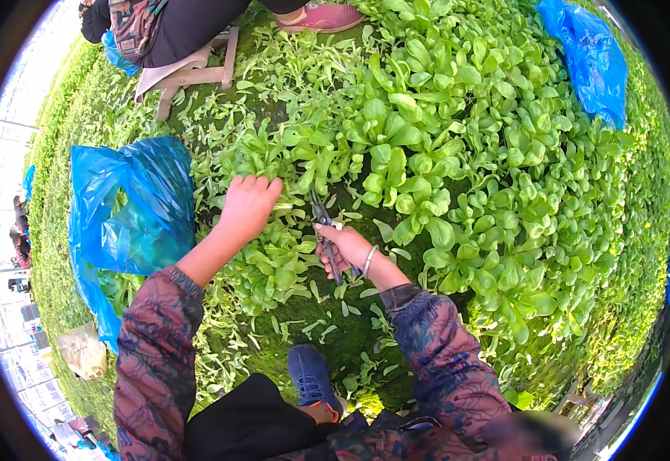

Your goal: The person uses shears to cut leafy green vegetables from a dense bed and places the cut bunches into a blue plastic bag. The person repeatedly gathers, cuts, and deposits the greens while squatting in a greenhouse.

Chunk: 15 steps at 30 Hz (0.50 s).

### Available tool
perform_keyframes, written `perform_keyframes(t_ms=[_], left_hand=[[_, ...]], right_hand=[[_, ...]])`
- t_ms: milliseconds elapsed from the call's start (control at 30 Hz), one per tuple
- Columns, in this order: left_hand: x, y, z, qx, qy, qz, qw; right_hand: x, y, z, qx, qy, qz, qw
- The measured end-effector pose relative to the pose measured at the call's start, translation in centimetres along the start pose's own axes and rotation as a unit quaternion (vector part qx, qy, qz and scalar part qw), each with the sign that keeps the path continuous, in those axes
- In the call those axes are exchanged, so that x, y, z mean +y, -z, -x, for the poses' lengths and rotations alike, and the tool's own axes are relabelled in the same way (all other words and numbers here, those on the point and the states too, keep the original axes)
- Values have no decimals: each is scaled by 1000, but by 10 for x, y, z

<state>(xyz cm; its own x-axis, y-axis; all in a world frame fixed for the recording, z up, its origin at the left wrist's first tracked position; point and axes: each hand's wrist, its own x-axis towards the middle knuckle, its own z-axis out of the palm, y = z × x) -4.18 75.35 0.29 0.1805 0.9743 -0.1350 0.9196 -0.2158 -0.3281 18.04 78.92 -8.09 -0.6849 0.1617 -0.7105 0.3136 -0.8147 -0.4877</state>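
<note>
My left hand (250, 206) is closed around a bunch of leafy greens (257, 152), whose leaves stick out beyond the knuckles. A pale stem end pokes out on the right of the fist. In my right hand (346, 249) is a pair of pruning shears (322, 214), blades pointing away from me towards the growing greens. Whether the blades are fully closed is hard to make out. Between my forearms lies a heap of cut greens (269, 262). Rooted leafy plants (415, 173) stand just beyond and right of the shears.
A blue plastic bag (156, 201) holding greens stands left of my left hand. Another blue bag (591, 57) lies far right. A person (196, 34) sits on a low wooden stool (196, 76) opposite me. My blue shoe (310, 374) rests on mossy soil with scattered leaves.
</note>
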Motion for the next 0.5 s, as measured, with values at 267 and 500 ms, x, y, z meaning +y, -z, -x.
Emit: perform_keyframes(t_ms=[267, 500], left_hand=[[-20, 41, 32, 43, 12, 28, 999], [-44, 57, -35, -83, -42, 24, 995]], right_hand=[[-20, 2, -10, -63, 18, -50, 997], [-74, -29, -53, -98, -32, -56, 993]])
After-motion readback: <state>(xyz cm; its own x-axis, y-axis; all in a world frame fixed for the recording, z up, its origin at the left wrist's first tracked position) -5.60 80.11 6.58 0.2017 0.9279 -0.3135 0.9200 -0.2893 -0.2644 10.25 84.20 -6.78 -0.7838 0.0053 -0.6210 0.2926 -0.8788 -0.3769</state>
